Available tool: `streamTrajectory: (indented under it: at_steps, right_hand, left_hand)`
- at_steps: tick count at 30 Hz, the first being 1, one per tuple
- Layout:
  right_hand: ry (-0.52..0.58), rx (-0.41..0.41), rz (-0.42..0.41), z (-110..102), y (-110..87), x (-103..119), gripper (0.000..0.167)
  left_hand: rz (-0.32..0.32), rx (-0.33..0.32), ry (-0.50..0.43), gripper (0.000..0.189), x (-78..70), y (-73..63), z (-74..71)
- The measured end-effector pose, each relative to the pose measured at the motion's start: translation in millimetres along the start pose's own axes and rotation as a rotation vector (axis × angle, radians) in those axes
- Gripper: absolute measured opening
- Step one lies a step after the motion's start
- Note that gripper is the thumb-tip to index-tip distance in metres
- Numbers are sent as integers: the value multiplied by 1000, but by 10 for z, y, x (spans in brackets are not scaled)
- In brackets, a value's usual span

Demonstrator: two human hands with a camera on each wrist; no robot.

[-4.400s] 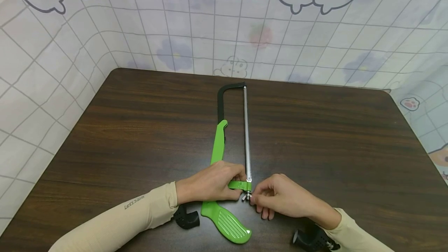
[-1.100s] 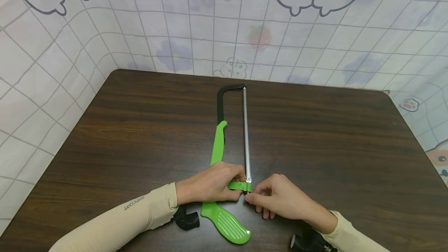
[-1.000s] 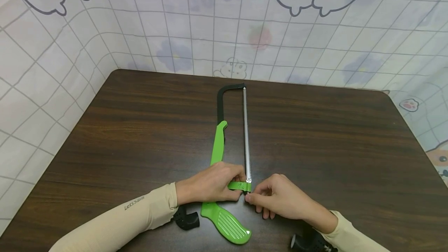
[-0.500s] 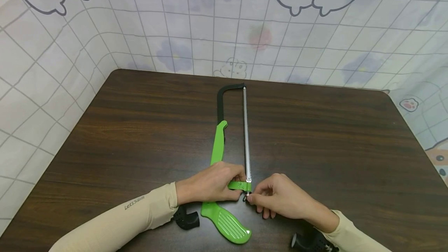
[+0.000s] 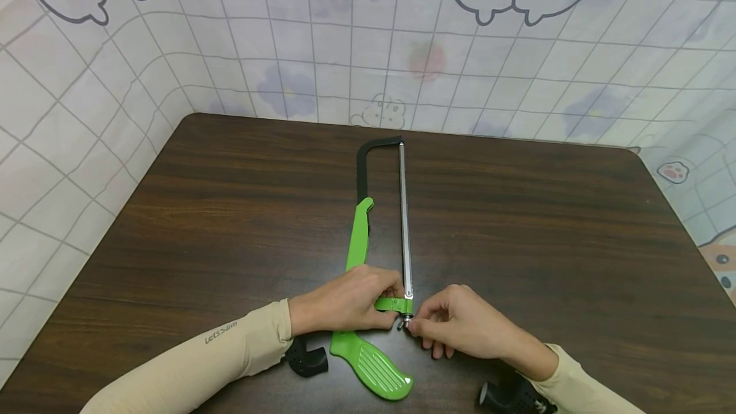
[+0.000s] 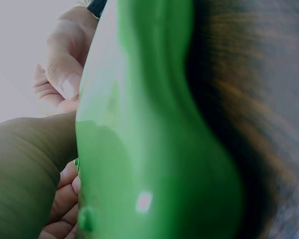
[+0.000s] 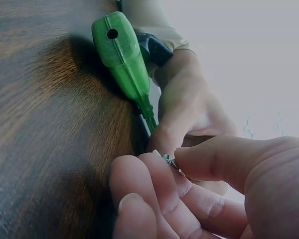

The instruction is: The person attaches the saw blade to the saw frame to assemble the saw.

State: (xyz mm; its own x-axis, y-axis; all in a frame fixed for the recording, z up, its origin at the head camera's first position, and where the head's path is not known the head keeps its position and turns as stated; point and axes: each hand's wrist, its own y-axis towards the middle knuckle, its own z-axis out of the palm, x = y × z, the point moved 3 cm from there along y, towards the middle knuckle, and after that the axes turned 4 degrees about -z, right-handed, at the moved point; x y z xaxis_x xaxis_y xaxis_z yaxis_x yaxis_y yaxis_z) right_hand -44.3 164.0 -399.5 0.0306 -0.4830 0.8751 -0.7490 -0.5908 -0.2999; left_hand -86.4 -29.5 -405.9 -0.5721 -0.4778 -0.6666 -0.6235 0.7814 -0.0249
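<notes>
A hacksaw with a green handle (image 5: 379, 369) and black front frame (image 5: 362, 171) lies on the table, its silver blade holder (image 5: 405, 222) to the right. My left hand (image 5: 356, 299) grips the frame, thumb and fingers about the green bracket (image 5: 393, 305). At the bracket's near end sits a small metal wing nut (image 5: 400, 323). My right hand (image 5: 466, 324) pinches this nut between thumb and fingers, as the right wrist view also shows. In the left wrist view the blurred green handle (image 6: 139, 139) hides much of the hands.
The dark wooden table (image 5: 546, 229) runs out to both sides and behind the saw. A white gridded curtain (image 5: 322, 50) hangs along its back and sides. Black wrist devices sit under the left wrist (image 5: 307, 361) and right wrist (image 5: 512, 398).
The wing nut, covered by my right fingertips a second ago, shows again with its wings turned. The right fingers have shifted slightly. Saw and left hand stay in place.
</notes>
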Motion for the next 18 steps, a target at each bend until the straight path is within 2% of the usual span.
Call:
streamTrajectory:
  at_steps: [18]
  right_hand:
    - [9,10,-18,-10,-3,-19,21]
  left_hand:
    - [-3,1,1,17,7,8,6]
